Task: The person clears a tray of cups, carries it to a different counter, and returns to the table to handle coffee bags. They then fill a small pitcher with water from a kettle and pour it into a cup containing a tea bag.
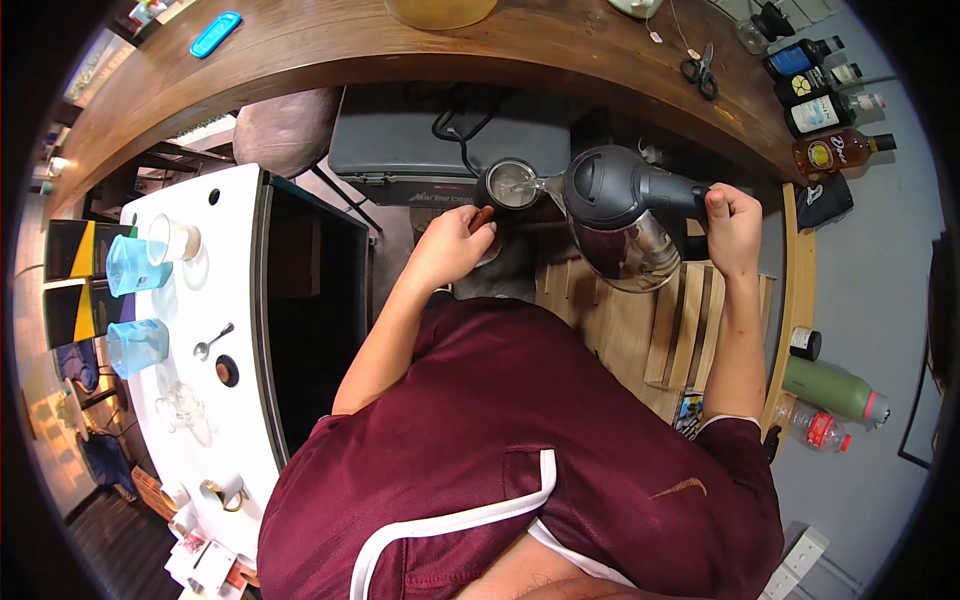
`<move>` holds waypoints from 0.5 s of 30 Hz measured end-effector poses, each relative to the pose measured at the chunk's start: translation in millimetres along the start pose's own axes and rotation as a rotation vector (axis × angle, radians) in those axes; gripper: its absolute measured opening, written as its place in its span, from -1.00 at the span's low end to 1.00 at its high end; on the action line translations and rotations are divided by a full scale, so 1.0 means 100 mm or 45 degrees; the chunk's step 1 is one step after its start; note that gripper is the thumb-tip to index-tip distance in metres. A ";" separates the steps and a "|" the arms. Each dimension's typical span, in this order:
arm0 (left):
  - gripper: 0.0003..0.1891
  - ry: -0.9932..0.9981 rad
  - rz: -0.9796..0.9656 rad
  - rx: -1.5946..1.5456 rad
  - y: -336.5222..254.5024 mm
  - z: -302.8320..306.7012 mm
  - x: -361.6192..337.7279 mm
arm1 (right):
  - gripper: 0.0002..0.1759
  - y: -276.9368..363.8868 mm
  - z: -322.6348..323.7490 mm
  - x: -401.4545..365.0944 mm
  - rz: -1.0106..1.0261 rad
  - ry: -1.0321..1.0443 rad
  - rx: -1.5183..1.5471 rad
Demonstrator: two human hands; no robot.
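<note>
Kettle (605, 188) — grasped by right hand (736, 228), spout at pot (486, 190) grasped by left hand (448, 248) — pour apparently under way, unfinished.

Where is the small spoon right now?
In the head view, the small spoon lies on the white table at the person's left, between the nearer blue plastic cup and a dark round object.

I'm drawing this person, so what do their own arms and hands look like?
The left hand and right hand have no gloves, and no watch shows. The short sleeves are dark maroon, with a thin white edge on the right one.
</note>
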State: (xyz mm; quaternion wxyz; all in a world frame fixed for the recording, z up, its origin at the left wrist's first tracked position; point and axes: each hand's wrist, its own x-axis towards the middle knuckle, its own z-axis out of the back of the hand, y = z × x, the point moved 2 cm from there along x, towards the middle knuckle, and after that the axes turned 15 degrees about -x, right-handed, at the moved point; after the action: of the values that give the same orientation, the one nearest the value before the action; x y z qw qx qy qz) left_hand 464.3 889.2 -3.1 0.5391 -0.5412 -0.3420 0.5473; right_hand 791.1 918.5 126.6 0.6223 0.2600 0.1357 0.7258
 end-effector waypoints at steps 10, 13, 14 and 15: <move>-0.69 -0.023 -0.026 -0.008 0.07 -0.02 0.05 | -0.33 -0.05 -0.01 -0.02 -0.059 0.005 0.002; -0.69 -0.020 -0.036 -0.029 0.04 -0.01 0.05 | -0.32 -0.01 -0.06 -0.03 -0.021 -0.043 0.001; -0.69 -0.019 -0.027 -0.009 0.03 -0.01 0.05 | -0.30 0.02 -0.07 -0.03 0.028 -0.105 0.006; -0.69 -0.017 -0.018 0.012 0.02 -0.01 0.05 | -0.30 0.03 -0.07 -0.03 0.033 -0.113 0.009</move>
State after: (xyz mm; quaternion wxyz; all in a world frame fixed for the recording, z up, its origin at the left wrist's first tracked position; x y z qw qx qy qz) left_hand 465.6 893.2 -6.5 0.5432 -0.5324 -0.3469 0.5487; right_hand 785.0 916.1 121.5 0.6173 0.2961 0.1071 0.7210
